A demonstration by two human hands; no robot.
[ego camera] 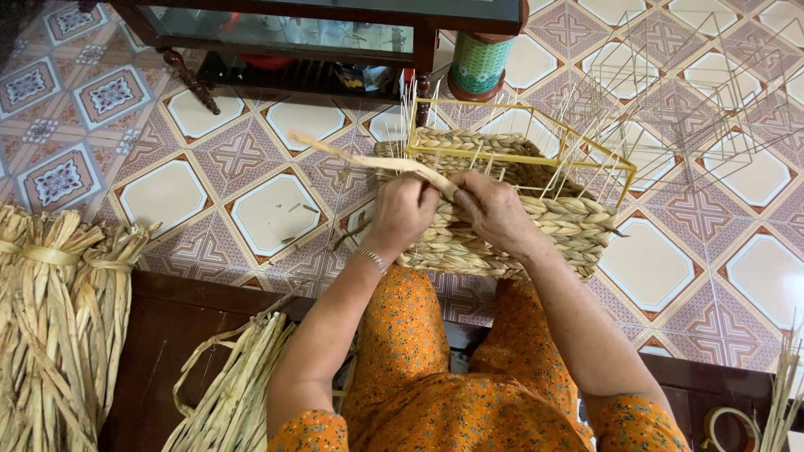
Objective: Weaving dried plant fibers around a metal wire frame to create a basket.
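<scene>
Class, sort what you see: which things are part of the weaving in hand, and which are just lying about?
In use: left hand, right hand, fibre strand, half-woven basket, yellow wire frame.

Lying about: bundled dried fibre, empty wire frames, green stool, tape roll.

A single camera sits on the person's head and looks steeply down and forward over the lap. It is close: both forearms rise from the bottom edge to the left hand (pixel 402 213) and right hand (pixel 494 209) at mid-frame. Beyond the hands it takes in patterned floor tiles (pixel 268 209) up to a dark table (pixel 335 25) at the top edge.
</scene>
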